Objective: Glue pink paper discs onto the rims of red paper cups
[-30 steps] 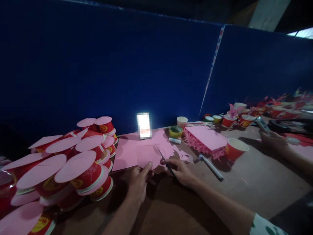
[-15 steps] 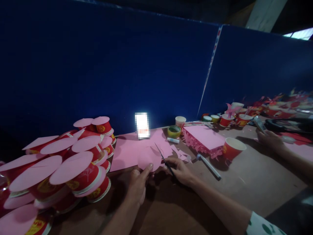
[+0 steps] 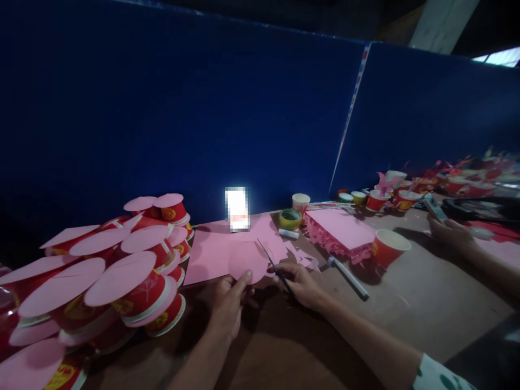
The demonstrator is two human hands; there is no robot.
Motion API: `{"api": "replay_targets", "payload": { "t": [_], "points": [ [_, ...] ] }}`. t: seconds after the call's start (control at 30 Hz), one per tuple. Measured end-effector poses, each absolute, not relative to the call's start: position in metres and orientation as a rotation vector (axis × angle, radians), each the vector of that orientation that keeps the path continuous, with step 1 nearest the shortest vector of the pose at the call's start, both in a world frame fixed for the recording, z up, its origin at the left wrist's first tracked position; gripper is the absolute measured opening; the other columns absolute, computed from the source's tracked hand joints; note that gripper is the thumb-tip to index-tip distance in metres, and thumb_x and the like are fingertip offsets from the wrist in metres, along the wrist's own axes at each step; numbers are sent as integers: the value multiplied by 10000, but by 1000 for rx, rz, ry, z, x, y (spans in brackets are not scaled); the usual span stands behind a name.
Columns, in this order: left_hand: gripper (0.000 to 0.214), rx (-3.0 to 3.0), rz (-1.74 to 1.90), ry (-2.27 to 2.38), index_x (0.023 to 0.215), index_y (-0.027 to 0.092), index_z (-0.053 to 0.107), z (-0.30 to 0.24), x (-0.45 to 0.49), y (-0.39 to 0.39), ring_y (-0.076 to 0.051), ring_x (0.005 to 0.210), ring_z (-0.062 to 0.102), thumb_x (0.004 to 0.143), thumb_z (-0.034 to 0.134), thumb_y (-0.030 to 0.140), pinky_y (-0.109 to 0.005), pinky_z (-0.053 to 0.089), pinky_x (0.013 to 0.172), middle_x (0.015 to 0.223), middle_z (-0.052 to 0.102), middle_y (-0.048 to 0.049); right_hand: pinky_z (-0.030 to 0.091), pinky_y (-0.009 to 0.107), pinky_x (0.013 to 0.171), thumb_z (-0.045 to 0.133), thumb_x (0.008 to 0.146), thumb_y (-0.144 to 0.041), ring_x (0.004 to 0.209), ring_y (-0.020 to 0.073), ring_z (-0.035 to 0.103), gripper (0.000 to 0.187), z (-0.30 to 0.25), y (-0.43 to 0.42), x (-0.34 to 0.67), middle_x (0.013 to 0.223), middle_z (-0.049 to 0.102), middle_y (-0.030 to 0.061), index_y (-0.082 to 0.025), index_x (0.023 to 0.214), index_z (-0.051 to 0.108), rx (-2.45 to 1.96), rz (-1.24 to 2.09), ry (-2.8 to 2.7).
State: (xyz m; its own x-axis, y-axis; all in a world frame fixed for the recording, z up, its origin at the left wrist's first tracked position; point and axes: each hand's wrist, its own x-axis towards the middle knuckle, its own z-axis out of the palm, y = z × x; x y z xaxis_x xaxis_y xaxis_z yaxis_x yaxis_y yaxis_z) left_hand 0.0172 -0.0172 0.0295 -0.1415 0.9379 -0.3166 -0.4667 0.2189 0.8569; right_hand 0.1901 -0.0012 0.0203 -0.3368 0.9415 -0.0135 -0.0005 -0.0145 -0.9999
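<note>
Between the thumb and fingers of my left hand (image 3: 231,300) is a round piece of pink paper (image 3: 247,261), pinched at its near edge. My right hand (image 3: 298,283) is closed on a pair of scissors (image 3: 271,260), whose dark blades point up and left beside the disc's right edge. The finger loops are mostly hidden in the hand. Behind the disc lies a larger pink sheet (image 3: 211,250), flat on the brown table (image 3: 264,352). Pink paper scraps (image 3: 303,257) are strewn right of the scissors.
Red paper cups topped with pink discs (image 3: 122,276) are stacked at left. A tape roll (image 3: 290,218), a glue stick (image 3: 288,233), a pink paper stack (image 3: 341,230), a marker (image 3: 348,277) and a red cup (image 3: 390,249) lie rightward. Another person's hand (image 3: 450,230) holds a phone.
The round paper has turned slightly in my left hand, and its edge by the blades looks rounder. My right hand stays almost in place with the scissors.
</note>
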Motion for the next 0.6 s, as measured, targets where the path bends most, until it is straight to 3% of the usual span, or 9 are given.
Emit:
{"api": "replay_targets", "payload": {
  "t": [0.27, 0.6],
  "points": [
    [339, 541, 1367, 1126, 782, 114, 651, 29, 16, -16, -87, 599, 598, 547, 809, 301, -165, 474, 509, 708, 679, -26, 300, 176, 381, 710, 708, -439, 384, 53, 372, 464, 19, -1, 190, 465, 410, -85, -138, 1056, 655, -1076, 1476, -1455],
    [351, 646, 1317, 1131, 709, 89, 657, 25, 17, -15, -92, 545, 571, 530, 810, 349, -171, 444, 478, 629, 668, -35, 342, 181, 422, 709, 707, -446, 445, 63, 429, 458, 18, 2, 192, 547, 506, -51, -133, 1035, 650, -1022, 1460, -1455]
  ]
}}
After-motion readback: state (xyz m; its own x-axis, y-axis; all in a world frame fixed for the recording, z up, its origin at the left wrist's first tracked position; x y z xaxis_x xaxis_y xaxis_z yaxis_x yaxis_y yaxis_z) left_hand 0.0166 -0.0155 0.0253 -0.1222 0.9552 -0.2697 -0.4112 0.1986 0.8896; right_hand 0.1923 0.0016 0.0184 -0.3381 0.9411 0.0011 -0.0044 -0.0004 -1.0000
